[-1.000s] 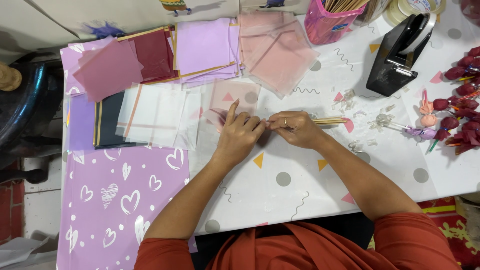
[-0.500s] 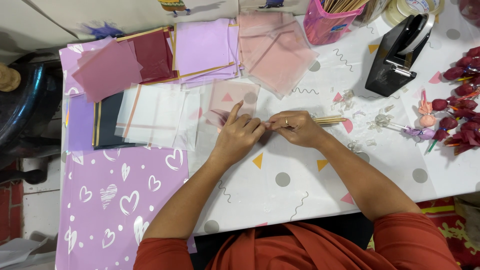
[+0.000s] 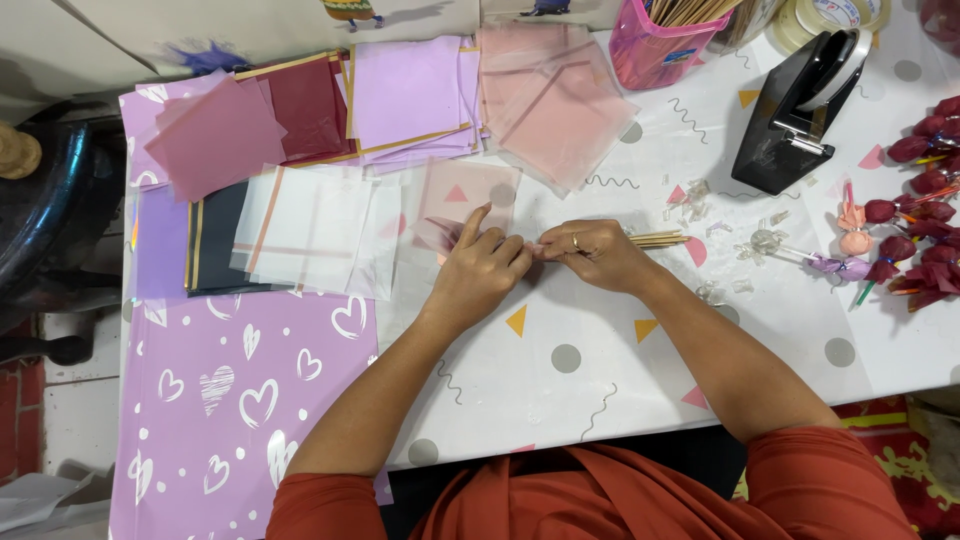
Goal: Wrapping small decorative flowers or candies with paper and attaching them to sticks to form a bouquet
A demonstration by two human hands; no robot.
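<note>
Both hands meet at table centre. Left hand (image 3: 480,268) pinches a small pink wrapper piece (image 3: 447,232), index finger raised; the piece is mostly hidden under the fingers, shape unclear. Right hand (image 3: 592,252) is closed round thin wooden sticks (image 3: 657,238), only their tips poking out to the right. Pink stick holder (image 3: 650,45) & tape rolls are cut off at the top edge, red wrapped buds (image 3: 925,215) at the right edge. Black tape dispenser (image 3: 800,105) stands well apart, upper right. Stacked paper squares (image 3: 410,95) crowd the far left; bare table (image 3: 600,370) lies near the person.
</note>
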